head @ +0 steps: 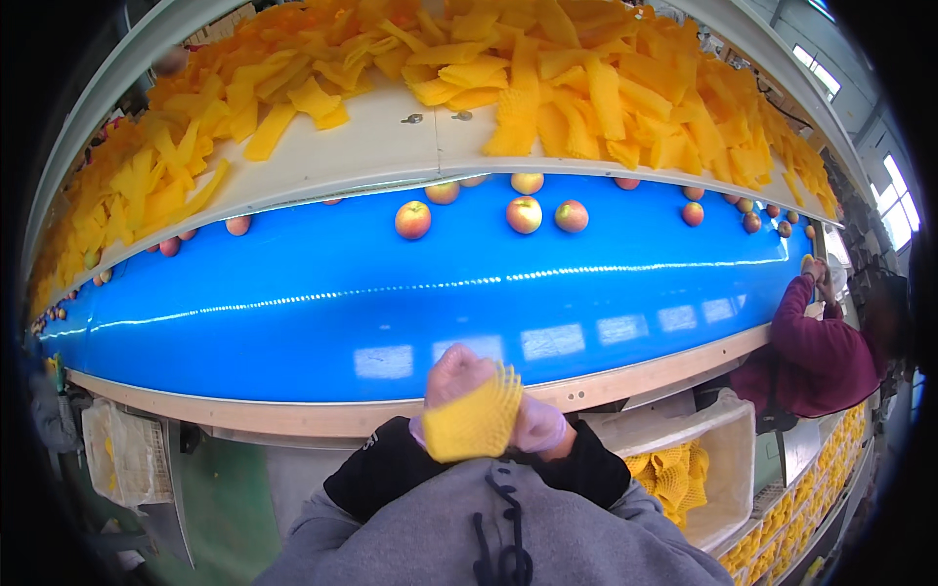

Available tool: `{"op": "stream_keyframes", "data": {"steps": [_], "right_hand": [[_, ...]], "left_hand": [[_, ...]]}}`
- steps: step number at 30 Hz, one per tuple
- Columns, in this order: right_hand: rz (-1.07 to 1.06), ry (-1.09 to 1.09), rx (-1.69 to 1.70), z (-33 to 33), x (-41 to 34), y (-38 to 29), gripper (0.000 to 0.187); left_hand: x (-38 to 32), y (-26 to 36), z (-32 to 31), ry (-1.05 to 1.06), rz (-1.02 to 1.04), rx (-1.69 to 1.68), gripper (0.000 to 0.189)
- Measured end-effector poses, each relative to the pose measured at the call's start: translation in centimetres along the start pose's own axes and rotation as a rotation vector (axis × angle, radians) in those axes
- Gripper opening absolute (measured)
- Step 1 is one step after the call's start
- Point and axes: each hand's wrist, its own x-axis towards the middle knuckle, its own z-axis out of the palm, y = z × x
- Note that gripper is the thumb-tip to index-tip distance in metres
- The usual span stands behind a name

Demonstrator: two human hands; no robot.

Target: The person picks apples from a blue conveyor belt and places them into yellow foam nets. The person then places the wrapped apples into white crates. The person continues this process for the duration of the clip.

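Close to my chest, at the near edge of a blue conveyor belt [293, 329], a yellow foam net sleeve [469, 421] is between my hands. My left hand [456, 377], in a thin glove, is curled at the sleeve's upper left side. On the sleeve's right side, my right hand [541, 425], also gloved, has its fingers partly hidden behind the mesh. Whether an apple is inside the sleeve cannot be seen. Red and yellow apples lie along the belt's far side, among them one apple [524, 214] near the middle and another apple [412, 220] left of it.
Yellow foam nets [601, 95] are heaped on a pale shelf [366, 139] beyond the belt. A lined crate [733, 469] with nets stands at my right, another lined crate [121, 454] at far left. A co-worker [813, 351] in a maroon top is at the belt's right end.
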Motion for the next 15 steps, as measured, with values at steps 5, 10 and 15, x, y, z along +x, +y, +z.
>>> {"op": "stream_keyframes", "data": {"steps": [5,10,15], "right_hand": [[0.156,-0.122,-0.052,-1.9,-2.3,-0.6,0.054],[-0.057,0.266,0.179,-1.2,-5.8,-0.6,0.071],[-0.199,0.257,0.091,0.0,-9.5,-0.6,0.072]], "left_hand": [[6.1,4.0,-2.1,-0.034,0.201,0.741,0.019],[24.1,13.0,-14.2,0.251,0.675,1.172,0.031],[36.7,11.9,-20.1,-0.007,0.201,1.314,0.064]]}}
